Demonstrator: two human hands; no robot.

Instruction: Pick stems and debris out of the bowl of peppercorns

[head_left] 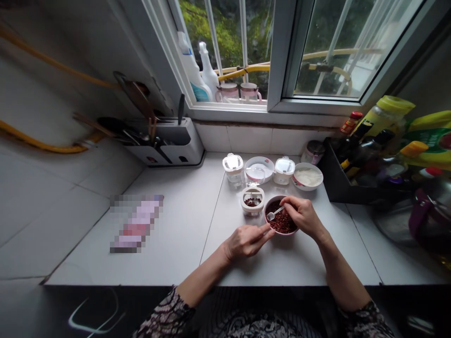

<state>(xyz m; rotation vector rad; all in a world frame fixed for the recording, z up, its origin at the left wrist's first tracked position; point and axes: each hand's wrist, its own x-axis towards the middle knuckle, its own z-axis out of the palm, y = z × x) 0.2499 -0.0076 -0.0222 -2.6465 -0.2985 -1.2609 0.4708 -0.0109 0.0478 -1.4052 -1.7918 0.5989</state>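
Note:
A small white plastic spoon (271,216) is pinched in my right hand (302,217), its scoop end just over dark red flakes or pieces, perhaps dried chilli (283,222). These fill a bowl with a pinkish rim (267,222). At the bowl's left front side, my left hand (248,240) has its fingertips on the rim, holding it. Close behind the left hand stands a small clear seasoning jar (252,211) with a whitish rim. Its lid is raised, and some of the same dark red pieces lie inside.
Behind are two lidded jars (233,168) (283,170), a white plate (260,162) and a bowl of white grains (308,177). A dark bottle rack (334,180) stands right. At back left is a utensil holder (183,145); a blurred pinkish packet (137,225) lies left.

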